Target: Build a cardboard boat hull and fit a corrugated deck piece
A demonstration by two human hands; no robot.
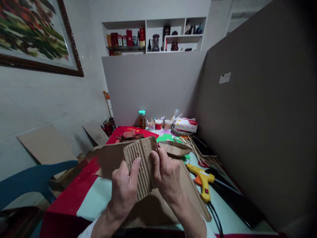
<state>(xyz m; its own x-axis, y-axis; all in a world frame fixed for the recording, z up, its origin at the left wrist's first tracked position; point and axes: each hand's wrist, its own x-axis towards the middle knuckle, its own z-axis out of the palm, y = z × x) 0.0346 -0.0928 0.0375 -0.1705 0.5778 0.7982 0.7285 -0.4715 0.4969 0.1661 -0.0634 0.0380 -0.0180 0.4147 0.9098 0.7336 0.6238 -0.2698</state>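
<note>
Both hands hold up a piece of corrugated cardboard [141,165] with its ribbed side facing me. My left hand [125,188] grips its left edge, thumb laid across the ribs. My right hand [167,173] clasps its right edge, fingers curled behind. A larger flat cardboard sheet [109,158] lies beneath and behind it on the table. A boat-shaped cardboard piece [174,148] sits just beyond my right hand.
A yellow glue gun [203,180] lies to the right, with its black cable running toward me. Wooden sticks [195,147], a phone [204,147], paper cups [158,124], a jar [142,119] and a tissue pack [186,124] crowd the far table. Grey partition boards [247,115] wall the back and right. A blue chair [32,180] stands left.
</note>
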